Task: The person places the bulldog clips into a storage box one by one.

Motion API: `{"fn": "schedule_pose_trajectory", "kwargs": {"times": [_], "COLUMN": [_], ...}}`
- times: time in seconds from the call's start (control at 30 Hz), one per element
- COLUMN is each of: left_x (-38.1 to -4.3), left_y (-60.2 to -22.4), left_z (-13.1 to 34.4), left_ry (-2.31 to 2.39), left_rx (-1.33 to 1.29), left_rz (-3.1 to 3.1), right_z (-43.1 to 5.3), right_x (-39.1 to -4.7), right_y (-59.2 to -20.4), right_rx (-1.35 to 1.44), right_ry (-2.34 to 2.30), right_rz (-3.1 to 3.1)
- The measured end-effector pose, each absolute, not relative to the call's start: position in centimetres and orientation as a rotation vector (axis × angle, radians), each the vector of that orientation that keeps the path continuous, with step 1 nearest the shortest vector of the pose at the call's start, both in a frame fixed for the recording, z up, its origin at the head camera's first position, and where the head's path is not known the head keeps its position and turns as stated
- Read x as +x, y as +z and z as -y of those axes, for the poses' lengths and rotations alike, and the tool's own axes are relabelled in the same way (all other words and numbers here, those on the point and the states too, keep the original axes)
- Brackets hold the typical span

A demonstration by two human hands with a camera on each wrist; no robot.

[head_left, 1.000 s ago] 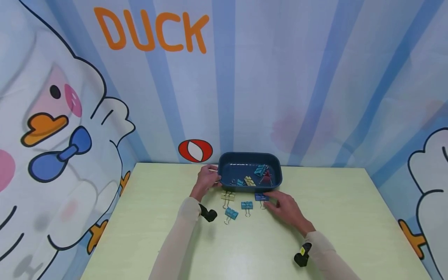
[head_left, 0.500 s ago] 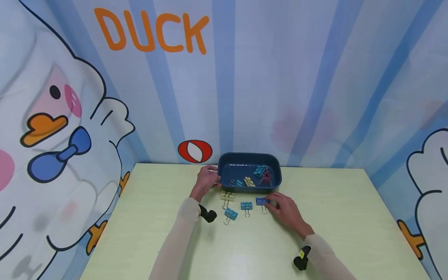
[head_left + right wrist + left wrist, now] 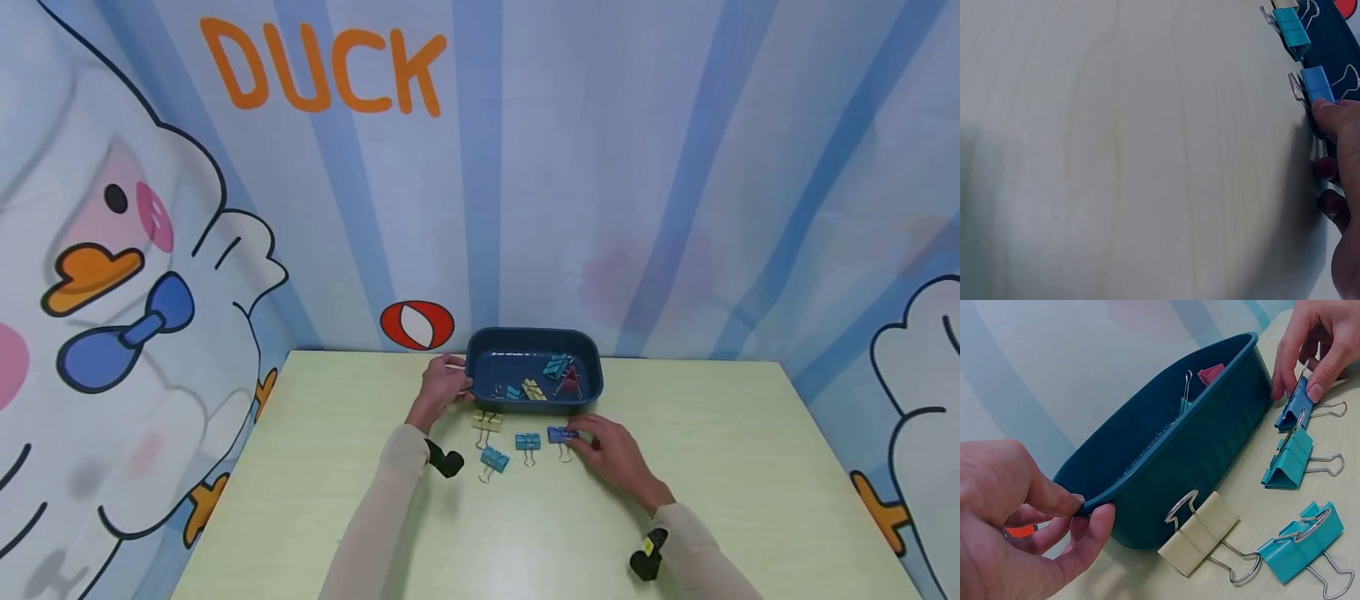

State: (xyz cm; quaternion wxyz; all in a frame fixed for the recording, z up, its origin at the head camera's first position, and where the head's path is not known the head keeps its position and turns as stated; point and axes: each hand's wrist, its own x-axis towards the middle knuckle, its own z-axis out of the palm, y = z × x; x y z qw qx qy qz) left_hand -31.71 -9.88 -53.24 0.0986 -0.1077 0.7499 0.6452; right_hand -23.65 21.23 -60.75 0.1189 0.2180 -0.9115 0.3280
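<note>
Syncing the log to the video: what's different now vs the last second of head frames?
The blue clip slid a little away from the tray, toward the person, and is now about level with the nearest teal clip. The right hand, fingers on the clip, moved slightly with it. Nothing visibly let go.
Unchanged: left hand on the tray rim, tray, other table clips.
</note>
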Motion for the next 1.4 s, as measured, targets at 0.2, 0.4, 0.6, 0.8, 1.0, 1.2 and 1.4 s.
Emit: {"fn": "schedule_pose_trajectory", "kwargs": {"times": [0.2,0.4,0.6,0.8,1.0,1.2,1.4], "left_x": [-31.8,-31.7,-31.6,-31.6,-31.6,-31.8,-31.8], "left_y": [-53.3,-53.2,-53.2,-53.2,-53.2,-53.2,-53.3], "left_z": [9.8,9.9,10.0,10.0,9.9,9.9,9.8], "left_ry": [1.914,1.914,1.911,1.915,1.911,1.9,1.9], "left_rx": [-0.308,-0.309,-0.314,-0.313,-0.313,-0.329,-0.333], "left_rz": [-2.218,-2.21,-2.206,-2.205,-2.223,-2.226,-2.225], "right_z": [-21.3,-21.1,-20.0,-18.8,-18.1,-17.4,-16.2], "right_x": [-23.6,-23.6,-23.8,-25.0,-27.4,-29.6,-30.7], "right_y": [-60.5,-59.3,-56.5,-53.3,-50.6,-47.9,-46.7], "right_rx": [0.67,0.762,0.86,0.893,0.918,0.87,0.819], "right_ry": [1.023,1.02,1.033,1.003,0.924,0.851,0.873], "right_rz": [2.67,2.633,2.611,2.554,2.484,2.498,2.534]}}
